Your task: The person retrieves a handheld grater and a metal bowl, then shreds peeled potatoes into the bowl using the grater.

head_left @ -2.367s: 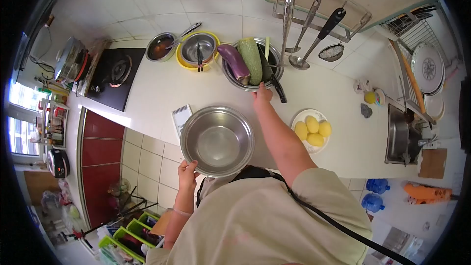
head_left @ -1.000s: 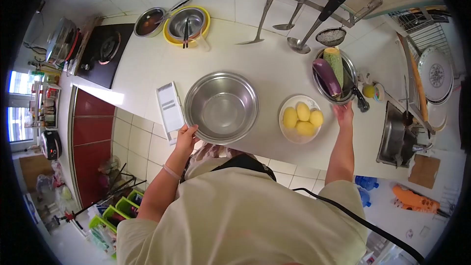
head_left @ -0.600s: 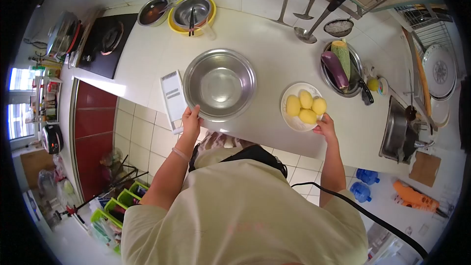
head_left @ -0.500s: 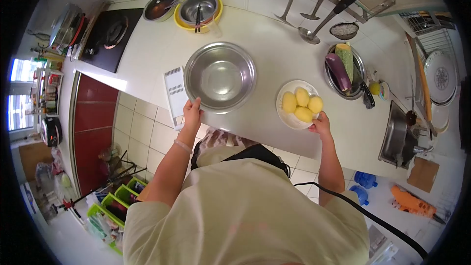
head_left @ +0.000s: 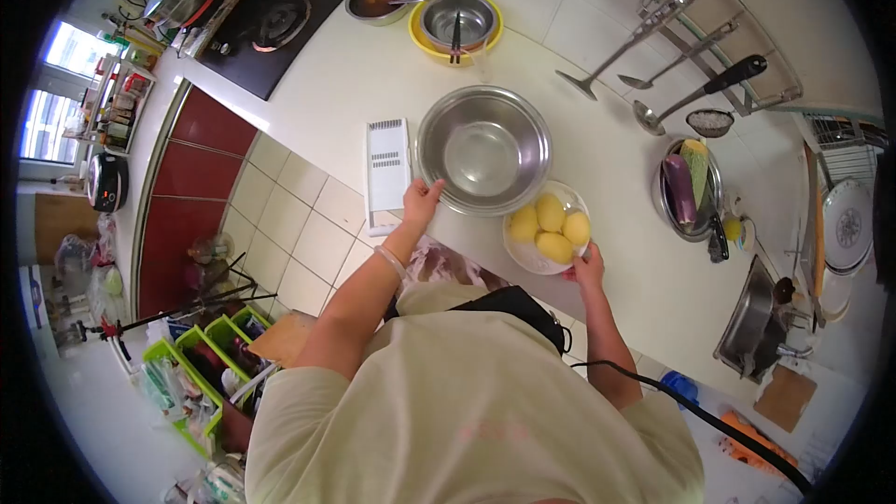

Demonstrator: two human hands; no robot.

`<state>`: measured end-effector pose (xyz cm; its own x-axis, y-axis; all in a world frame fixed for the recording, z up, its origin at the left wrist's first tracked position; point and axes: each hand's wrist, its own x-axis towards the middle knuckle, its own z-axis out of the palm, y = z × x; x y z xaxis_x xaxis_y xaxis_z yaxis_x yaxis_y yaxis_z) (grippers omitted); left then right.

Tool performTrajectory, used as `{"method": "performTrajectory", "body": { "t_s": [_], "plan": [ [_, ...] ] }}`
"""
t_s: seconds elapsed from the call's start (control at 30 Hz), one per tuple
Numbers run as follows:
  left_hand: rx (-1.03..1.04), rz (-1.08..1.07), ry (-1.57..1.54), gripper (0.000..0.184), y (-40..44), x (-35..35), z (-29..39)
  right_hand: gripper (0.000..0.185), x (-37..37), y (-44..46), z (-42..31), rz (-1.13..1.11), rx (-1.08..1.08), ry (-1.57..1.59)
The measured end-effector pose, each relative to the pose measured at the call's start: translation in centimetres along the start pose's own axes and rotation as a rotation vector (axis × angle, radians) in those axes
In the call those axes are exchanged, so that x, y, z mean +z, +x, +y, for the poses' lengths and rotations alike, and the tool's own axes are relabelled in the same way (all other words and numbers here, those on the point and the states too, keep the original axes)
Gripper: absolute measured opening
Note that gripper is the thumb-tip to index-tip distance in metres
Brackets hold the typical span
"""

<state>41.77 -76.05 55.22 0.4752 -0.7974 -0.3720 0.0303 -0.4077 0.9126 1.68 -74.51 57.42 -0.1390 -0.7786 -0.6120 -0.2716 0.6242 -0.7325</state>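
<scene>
Across the worktop (head_left: pixel 625 215), the big steel bowl (head_left: pixel 434 168) has its near-left rim in the left hand's (head_left: pixel 422 205) grip; the plate (head_left: pixel 535 264) sits just to its near right, right hand (head_left: pixel 587 268) nearer, gripping the plate's right edge (round, so no long axis), four potatoes (head_left: pixel 554 247) aboard; and that earlier gap between bowl and plate has all but gone!

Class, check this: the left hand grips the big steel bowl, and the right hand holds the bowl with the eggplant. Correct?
No: the head view shows the right hand holding the plate of potatoes. The left hand does grip the big steel bowl.
</scene>
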Motion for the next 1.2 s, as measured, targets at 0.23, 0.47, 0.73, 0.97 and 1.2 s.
{"method": "performTrajectory", "body": {
  "t_s": [0.23, 0.47, 0.73, 0.97, 1.2],
  "plan": [
    [0.082, 0.156, 0.155, 0.035, -0.5, -5.7, 1.8, 0.036, -1.9, -1.2, -3.3, 0.392, -0.285, -0.318],
    [-0.304, 0.102, 0.480, 0.039, -1.7, -14.5, -1.2, 0.025, 8.0, -4.7, -15.0, 0.160, -0.627, -0.101],
    [-0.538, -0.436, -0.325, 0.029, -2.7, -16.4, -0.4, 0.034, 22.4, -9.5, -19.8, -0.464, -0.754, -0.424],
    [-0.139, -0.601, -0.218, 0.037, -5.0, -21.6, 5.8, 0.050, 26.4, -11.8, -21.6, -0.474, -0.477, -0.371],
    [0.033, -0.838, -0.491, 0.060, -3.9, -14.1, 13.8, 0.034, 22.9, -13.3, -21.5, -0.380, -0.586, 0.049]
  ]
}}
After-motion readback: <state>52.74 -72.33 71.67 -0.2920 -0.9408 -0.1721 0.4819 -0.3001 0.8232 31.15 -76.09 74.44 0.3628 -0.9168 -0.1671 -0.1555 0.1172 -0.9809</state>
